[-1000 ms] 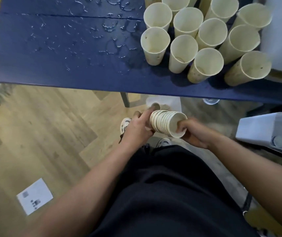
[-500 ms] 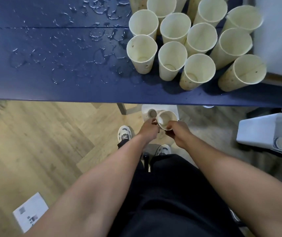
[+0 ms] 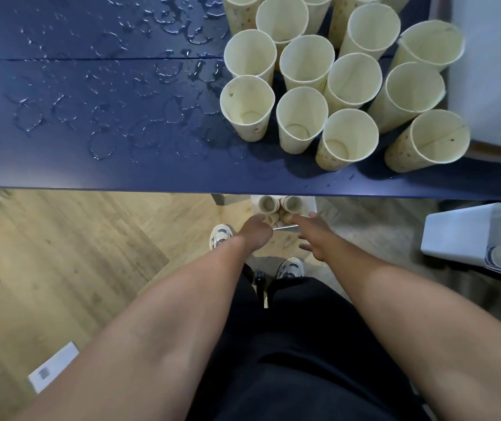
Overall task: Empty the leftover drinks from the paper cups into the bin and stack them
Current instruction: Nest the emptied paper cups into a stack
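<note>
Paper cups [image 3: 300, 120] crowd the right half of a dark blue bench [image 3: 91, 165], upright or leaning, rims touching, some with a little liquid pooled at the bottom. To their left the bench top is wet with ring marks and puddles [image 3: 139, 95]. On the wood floor [image 3: 60, 253] at lower left lies a white card [image 3: 53, 370].

Below the bench edge, stacked cups [image 3: 279, 205] stand in a white container [image 3: 310, 205] on the floor, partly hidden by the bench. The left hand [image 3: 255, 230] reaches down to them with fingers curled at a small cup top [image 3: 270, 219]; whether that grip is clamped on it or only touching cannot be told. Just beside it, the right hand [image 3: 313, 235] stretches in with its grip apart, fingers straight, one fingertip at a neighbouring stack and nothing held. White shoes [image 3: 220, 235] show beneath the arms. At far right a white box [image 3: 471, 235] sits on the floor with a small round cup-like object [image 3: 499, 256] in it.

The cups look light and thin-walled, likely to buckle if squeezed and slippery where wet. Each is best taken round the upper wall, just under the stiffer rolled rim, and kept upright until over the bin. Nested stacks seem sturdier but could slide apart if tipped.
</note>
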A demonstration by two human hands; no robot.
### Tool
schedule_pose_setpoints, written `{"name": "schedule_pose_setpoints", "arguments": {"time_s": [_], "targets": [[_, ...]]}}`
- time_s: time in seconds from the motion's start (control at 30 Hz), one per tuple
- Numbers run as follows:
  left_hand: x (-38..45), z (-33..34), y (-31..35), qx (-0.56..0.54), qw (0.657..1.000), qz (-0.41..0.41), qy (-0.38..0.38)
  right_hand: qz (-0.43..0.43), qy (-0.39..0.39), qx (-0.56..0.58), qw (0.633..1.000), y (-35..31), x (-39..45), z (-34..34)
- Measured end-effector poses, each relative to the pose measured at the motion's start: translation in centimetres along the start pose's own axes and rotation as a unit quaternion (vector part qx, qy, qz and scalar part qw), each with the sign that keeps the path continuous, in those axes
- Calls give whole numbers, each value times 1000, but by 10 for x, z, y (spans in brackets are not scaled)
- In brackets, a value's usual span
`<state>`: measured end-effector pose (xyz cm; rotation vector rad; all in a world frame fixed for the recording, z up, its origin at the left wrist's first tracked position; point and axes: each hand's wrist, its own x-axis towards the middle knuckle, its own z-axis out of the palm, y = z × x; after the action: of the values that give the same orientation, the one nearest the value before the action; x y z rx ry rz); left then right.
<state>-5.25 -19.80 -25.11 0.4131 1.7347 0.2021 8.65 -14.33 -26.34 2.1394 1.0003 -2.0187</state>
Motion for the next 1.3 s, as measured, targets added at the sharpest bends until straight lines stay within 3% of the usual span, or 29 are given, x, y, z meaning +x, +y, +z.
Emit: {"name": "schedule_pose_setpoints", "arguments": {"time_s": [0.2, 0.43, 0.6, 0.8, 0.93, 1.07, 1.2, 1.3], "targets": [[-24, -6, 8, 59, 998, 36, 3, -34, -22, -80, 996, -11, -17, 2], [-71, -13, 5, 158, 982, 98, 31, -107, -93, -263, 954, -26, -67, -6], [-104, -33, -10, 188, 976, 106, 35, -127, -150, -383, 903, -58, -117, -17], [-153, -74, -1, 136, 969, 177, 107, -241, -173, -460, 837, -123, -199, -27], [-181, -102, 16, 79, 950, 256, 163, -316, -142, -428, 835, -162, -233, -29], [-178, -126, 31, 67, 938, 295, 170, -390, -81, -369, 840, -194, -233, -21], [-165, -148, 45, 85, 935, 313, 143, -385, -14, -341, 858, -214, -205, -9], [-147, -161, 54, 107, 927, 332, 140, -384, 78, -361, 846, -228, -190, -1]]}}
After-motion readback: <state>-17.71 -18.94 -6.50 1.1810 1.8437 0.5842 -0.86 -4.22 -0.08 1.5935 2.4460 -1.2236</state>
